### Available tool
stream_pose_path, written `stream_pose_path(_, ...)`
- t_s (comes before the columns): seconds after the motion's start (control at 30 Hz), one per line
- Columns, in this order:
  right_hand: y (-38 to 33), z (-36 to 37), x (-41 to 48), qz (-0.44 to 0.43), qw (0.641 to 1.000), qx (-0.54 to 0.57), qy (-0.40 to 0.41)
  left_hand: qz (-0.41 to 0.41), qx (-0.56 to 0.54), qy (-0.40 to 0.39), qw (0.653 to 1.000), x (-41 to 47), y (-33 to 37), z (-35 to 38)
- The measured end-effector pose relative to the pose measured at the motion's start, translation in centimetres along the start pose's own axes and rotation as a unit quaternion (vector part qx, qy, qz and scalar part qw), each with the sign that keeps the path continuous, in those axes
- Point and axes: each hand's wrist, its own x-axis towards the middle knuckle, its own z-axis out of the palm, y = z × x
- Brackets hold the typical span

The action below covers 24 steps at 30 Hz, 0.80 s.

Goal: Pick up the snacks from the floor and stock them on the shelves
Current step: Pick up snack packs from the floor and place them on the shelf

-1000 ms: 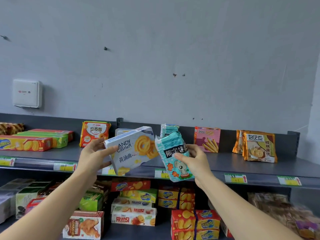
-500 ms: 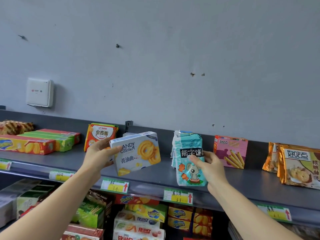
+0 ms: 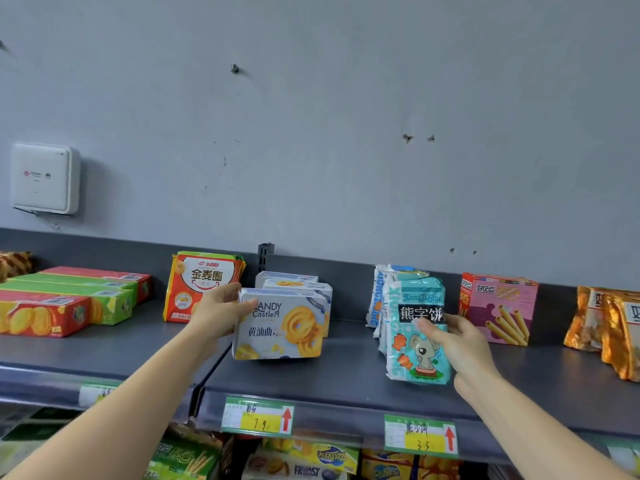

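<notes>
Fingers [image 3: 227, 292] gripped cookie box [image 3: 287, 327] (left hand [image 3: 218, 313]) and teal pouch [image 3: 415, 355] (right hand [image 3: 457, 341]); soft pouch, upright near shelf [image 3: 311, 379] front edge, could topple once released.

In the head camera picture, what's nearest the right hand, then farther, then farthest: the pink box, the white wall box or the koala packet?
1. The koala packet, held in the right hand.
2. The pink box, just to the hand's right.
3. The white wall box, far left, up on the wall.

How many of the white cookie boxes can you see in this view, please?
3: the front box held by the left hand, a second box behind it, a third box rearmost; others may be hidden.
</notes>
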Motion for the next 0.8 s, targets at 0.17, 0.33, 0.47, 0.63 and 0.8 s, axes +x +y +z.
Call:
stream_pose_path(0.17, 0.7, 0.3, 0.8, 0.012, 0.999, -0.007, 0.033, 0.006, 0.003, -0.024, 1.000, 2.9, -1.6, -0.2)
stream_pose_path(0.33, 1.6, 0.1, 1.7, 0.030, 0.998, -0.012, 0.062, 0.004, 0.003, -0.042, 0.999, 4.5, -2.7, 0.4)
stream_pose_path(0.47, 2.0, 0.2, 2.5, 0.043, 0.996, -0.021, 0.079, 0.032, 0.053, -0.018, 0.998, 4.4, -3.0, 1.3)
stream_pose_path(0.63, 2.3, 0.4, 3.4, 0.059, 0.994, -0.039, 0.088, 0.160, 0.186, 0.097, 0.965, 3.2, -2.6, 2.3)
stream_pose_path(0.8, 2.2, -0.1, 3.6, 0.066, 0.992, -0.073, 0.073, 0.260, 0.248, 0.078, 0.930, 0.2, -0.9, 5.2)
